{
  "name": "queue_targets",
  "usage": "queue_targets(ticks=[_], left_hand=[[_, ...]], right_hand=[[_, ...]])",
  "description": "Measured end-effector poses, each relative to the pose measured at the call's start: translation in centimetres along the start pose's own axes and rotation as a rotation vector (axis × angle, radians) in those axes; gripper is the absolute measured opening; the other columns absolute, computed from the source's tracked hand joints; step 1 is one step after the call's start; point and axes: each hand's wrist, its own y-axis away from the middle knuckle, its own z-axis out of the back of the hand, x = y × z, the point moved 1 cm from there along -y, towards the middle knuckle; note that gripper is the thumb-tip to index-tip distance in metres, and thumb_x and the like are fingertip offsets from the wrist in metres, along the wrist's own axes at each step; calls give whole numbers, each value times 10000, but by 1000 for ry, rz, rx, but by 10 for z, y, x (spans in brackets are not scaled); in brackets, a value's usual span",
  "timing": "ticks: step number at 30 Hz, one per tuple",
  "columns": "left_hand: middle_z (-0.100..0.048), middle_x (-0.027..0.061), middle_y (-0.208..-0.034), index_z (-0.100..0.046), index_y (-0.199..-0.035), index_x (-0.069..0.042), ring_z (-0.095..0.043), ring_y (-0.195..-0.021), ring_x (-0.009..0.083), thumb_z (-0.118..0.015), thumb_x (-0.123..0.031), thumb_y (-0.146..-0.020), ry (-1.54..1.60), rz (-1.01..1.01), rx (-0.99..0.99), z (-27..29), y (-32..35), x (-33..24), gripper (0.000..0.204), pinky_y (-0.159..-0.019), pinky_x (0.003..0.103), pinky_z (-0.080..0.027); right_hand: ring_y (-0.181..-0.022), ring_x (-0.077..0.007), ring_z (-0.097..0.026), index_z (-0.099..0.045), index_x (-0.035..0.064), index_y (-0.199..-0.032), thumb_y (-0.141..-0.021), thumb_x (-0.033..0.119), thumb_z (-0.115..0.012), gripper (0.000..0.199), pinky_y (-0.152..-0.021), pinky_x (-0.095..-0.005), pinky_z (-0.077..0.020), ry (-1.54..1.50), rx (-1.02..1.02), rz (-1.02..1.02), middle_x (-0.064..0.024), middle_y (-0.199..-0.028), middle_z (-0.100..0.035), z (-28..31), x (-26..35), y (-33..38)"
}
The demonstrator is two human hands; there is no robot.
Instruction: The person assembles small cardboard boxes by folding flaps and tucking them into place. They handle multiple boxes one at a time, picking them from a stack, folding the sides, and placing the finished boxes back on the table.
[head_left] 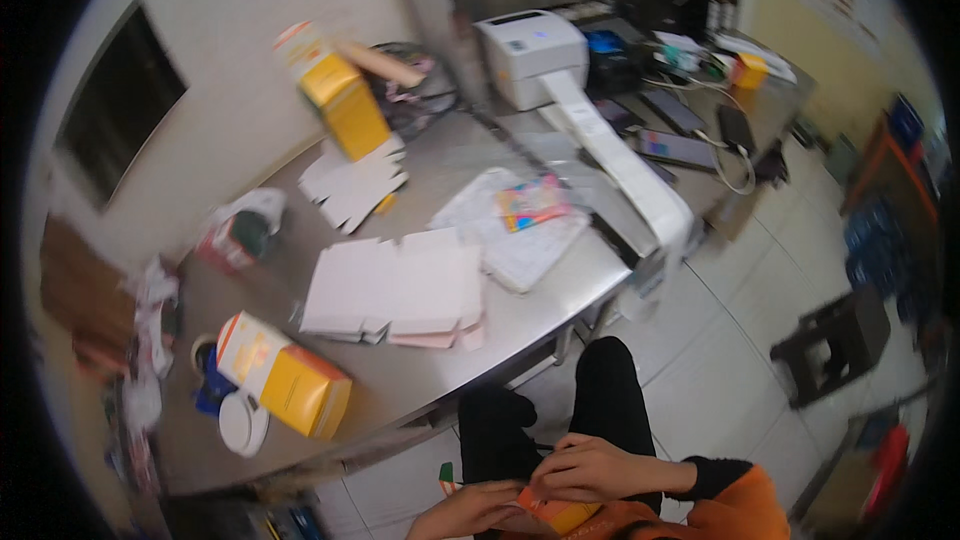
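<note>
Low in the picture, over my lap, my left hand (pixel 468 512) and my right hand (pixel 590 467) both hold a small orange and yellow packet (pixel 553 513). The right hand's fingers curl over its top edge, while the left supports it from below. My legs in black trousers (pixel 610 395) stretch toward the steel table (pixel 440 155). Stacks of flat white cartons (pixel 395 285) lie on the table in front of me.
Yellow and white boxes stand on the table, one near (pixel 285 375) and one far (pixel 335 90). A white label printer (pixel 530 55) trails a long paper strip (pixel 630 165) off the edge. Phones and cables lie at the far right. A dark stool (pixel 835 340) stands on the tiled floor.
</note>
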Motion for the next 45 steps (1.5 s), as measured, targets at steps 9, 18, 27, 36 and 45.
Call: queue_targets(ticks=[9, 18, 27, 36, 45], left_hand=[[-636, 131, -935, -630, -921, -32, -567, -878, 340, -651, -96, -778, -216, -97, 8, 24, -26, -40, 158, -713, 415, -452], [-611, 112, -1002, -653, -819, -7, -494, -1106, 313, -676, -89, -766, 56, -13, -221, 37, -56, -53, 100, -947, 424, -345], [-578, 118, -1061, -610, -711, -33, -443, -1169, 354, -689, -127, -766, -490, -59, -642, 14, -90, -48, 134, -939, 472, -343], [-578, 141, -1023, -556, -1048, -22, -512, -1086, 339, -591, -84, -769, -453, -231, -294, 23, -82, -49, 288, -879, 438, -396], [-573, 164, -1060, -511, -1202, -28, -506, -1025, 303, -502, -184, -853, -617, -14, 37, 9, -55, -13, 382, -877, 445, -349]], right_hand=[[-832, -216, -600, -607, 112, -984, -860, 219, -592, 164, -784, -345, -424, -15, -135, -109, -16, -933, -624, 1, -11, 11], [-841, -191, -585, -606, 122, -974, -847, 192, -603, 145, -730, -316, -406, 33, -415, -248, 1, -927, -620, 10, -16, 37], [-771, -130, -560, -642, 160, -922, -793, 168, -663, 131, -706, -281, -403, 397, -564, -124, 48, -929, -610, -15, -31, 54], [-864, -172, -584, -617, 152, -1007, -799, 174, -626, 209, -767, -330, -412, 261, -445, -205, 33, -973, -609, -7, -40, 55], [-810, -302, -619, -567, 80, -982, -819, 327, -622, 301, -731, -386, -480, 188, 29, -332, -132, -859, -618, -9, -31, 43]])
